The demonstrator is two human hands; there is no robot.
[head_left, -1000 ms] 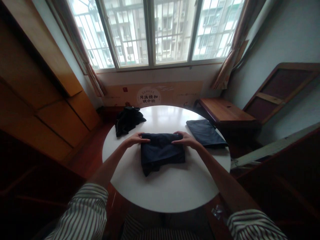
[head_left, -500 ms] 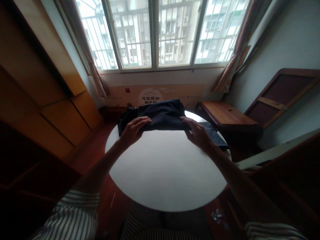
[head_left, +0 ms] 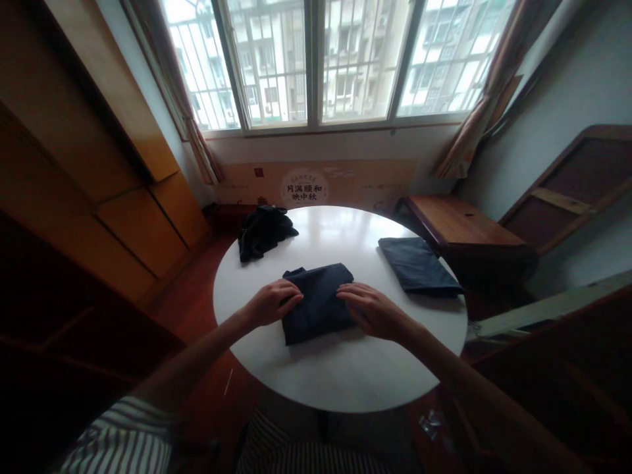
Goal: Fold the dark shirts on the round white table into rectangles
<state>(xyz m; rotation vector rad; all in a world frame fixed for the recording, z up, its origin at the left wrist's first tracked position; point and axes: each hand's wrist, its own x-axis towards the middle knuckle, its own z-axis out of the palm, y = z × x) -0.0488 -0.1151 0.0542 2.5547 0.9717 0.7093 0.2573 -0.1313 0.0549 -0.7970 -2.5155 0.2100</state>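
A folded dark navy garment (head_left: 320,309) lies on the white round table (head_left: 336,388), a little in front of its middle. My left hand (head_left: 271,304) is over the garment's left edge, its fingers loosely bent and the thumb apart from them. Over the right edge is my right hand (head_left: 372,308), with fingers stretched out across the cloth. Both hands look open and seem to rest on the fabric; the undersides of the fingers are hidden.
A crumpled black garment (head_left: 266,230) lies at the table's back left. Another folded dark garment (head_left: 419,266) sits at the right edge. Beyond the table are a low wooden stand (head_left: 459,224) and a window (head_left: 355,66); wooden cabinets (head_left: 143,224) line the left.
The navy garment has come from the far side of the table towards me and now lies flat. My hands moved with it and loosened. The black garment behind is now fully visible.
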